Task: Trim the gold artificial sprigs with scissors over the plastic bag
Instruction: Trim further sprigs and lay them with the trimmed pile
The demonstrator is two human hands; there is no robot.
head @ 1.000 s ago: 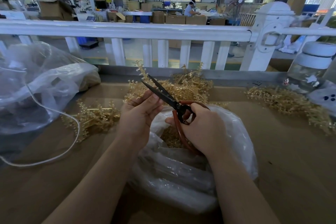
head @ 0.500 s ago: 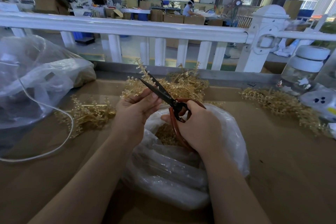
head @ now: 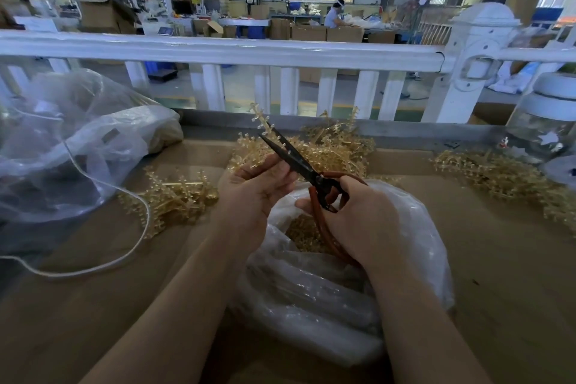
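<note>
The large clear bag (head: 62, 146) at left holds contents too blurred to identify. The plastic bag (head: 414, 237) at centre contains gold trimmings (head: 304, 235). Above it, the left hand (head: 254, 193) pinches a gold sprig (head: 261, 117); the right hand (head: 358, 218) grips the scissors (head: 294, 160), blades parted, handles partly hidden.

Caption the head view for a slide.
Right hand works scissors on a gold sprig held over the plastic bag.

Two bare forearms run up from the bottom edge to the left hand (head: 254, 193) and the right hand (head: 361, 221). No sleeve, glove, ring, watch or bracelet shows on either. The fingernails on the left hand are short and unpainted.
</note>
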